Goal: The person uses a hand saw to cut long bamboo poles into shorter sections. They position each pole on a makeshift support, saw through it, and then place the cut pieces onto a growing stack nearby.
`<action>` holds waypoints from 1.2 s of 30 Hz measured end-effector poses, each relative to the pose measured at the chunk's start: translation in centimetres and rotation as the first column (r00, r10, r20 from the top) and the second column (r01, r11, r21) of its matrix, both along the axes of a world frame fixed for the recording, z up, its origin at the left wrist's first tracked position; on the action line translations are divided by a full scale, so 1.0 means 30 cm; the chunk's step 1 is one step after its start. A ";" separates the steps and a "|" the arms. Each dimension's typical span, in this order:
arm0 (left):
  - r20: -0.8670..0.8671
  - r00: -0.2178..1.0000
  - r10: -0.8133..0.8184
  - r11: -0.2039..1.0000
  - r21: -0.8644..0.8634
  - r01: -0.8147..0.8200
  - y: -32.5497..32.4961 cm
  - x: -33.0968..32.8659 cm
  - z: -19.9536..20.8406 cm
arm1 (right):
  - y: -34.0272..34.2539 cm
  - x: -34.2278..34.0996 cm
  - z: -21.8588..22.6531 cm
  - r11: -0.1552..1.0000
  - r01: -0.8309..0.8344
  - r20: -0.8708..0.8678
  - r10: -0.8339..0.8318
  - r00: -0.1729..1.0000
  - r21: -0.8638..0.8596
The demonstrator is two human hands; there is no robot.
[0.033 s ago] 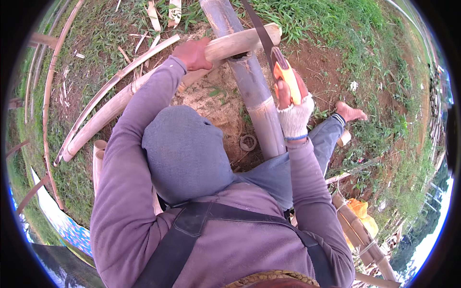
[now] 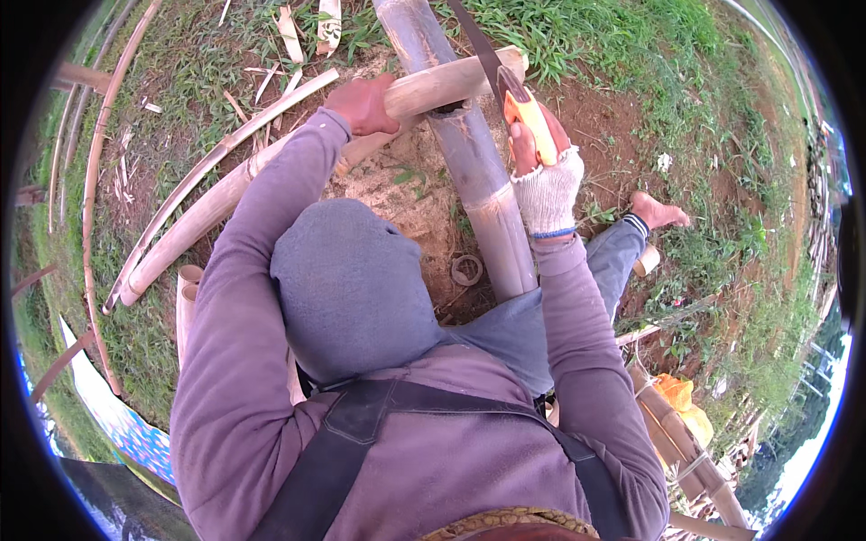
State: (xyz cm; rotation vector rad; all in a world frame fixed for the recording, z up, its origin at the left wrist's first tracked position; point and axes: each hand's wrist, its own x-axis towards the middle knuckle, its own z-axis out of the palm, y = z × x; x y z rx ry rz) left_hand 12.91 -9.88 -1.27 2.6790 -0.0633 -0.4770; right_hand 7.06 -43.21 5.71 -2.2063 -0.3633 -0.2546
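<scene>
Head camera: From my distant post, I see a person's bare left hand (image 2: 365,105) closed over a pale bamboo pole (image 2: 451,84), fingers wrapped down on its top side, with the cut end reaching out to the right of that hand. The right hand (image 2: 548,171), in a white knit glove (image 2: 552,194) (the thumb shows bare), is shut firmly around the orange handle (image 2: 536,128) of a saw (image 2: 498,79). Its dark blade (image 2: 475,36) stretches beyond the right hand and crosses the pole near its end; I cannot tell whether the teeth bite in. Between the hands, a thick grey bamboo trunk (image 2: 492,198) passes beneath the pole, a dark hole (image 2: 448,107) showing beside it. Sawdust (image 2: 383,194) coats the soil just below the left hand; a split bamboo strip (image 2: 225,142) curves away to its left. A bamboo ring (image 2: 466,270) lies nearer the body than either hand. A bare foot (image 2: 658,211) rests right of the gloved hand.
</scene>
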 end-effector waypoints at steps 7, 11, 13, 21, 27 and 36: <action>-0.054 0.998 -0.010 1.000 -0.004 0.010 0.067 0.007 0.008 | -0.213 -0.329 0.044 0.991 0.058 -0.189 -0.035 0.981 0.119; 0.026 0.999 0.033 0.999 -0.029 -0.032 0.055 -0.011 -0.009 | -0.271 -0.414 0.019 0.966 0.072 -0.274 0.000 0.962 0.250; -0.043 0.999 0.020 1.000 0.002 -0.020 0.033 0.008 0.020 | -0.100 -0.186 0.012 0.986 0.018 -0.031 -0.013 0.999 0.165; -0.014 1.000 -0.007 1.000 0.021 0.007 0.080 0.035 -0.005 | -0.156 -0.215 0.024 0.990 0.030 -0.120 -0.013 0.993 0.139; -0.062 0.998 0.023 1.000 -0.010 -0.023 0.050 0.013 -0.004 | -0.265 -0.377 0.045 0.964 0.041 -0.263 0.030 0.964 0.262; -0.013 1.000 -0.014 1.000 0.001 0.014 0.065 0.019 0.001 | -0.048 -0.087 0.027 0.988 0.018 -0.012 -0.016 1.000 0.155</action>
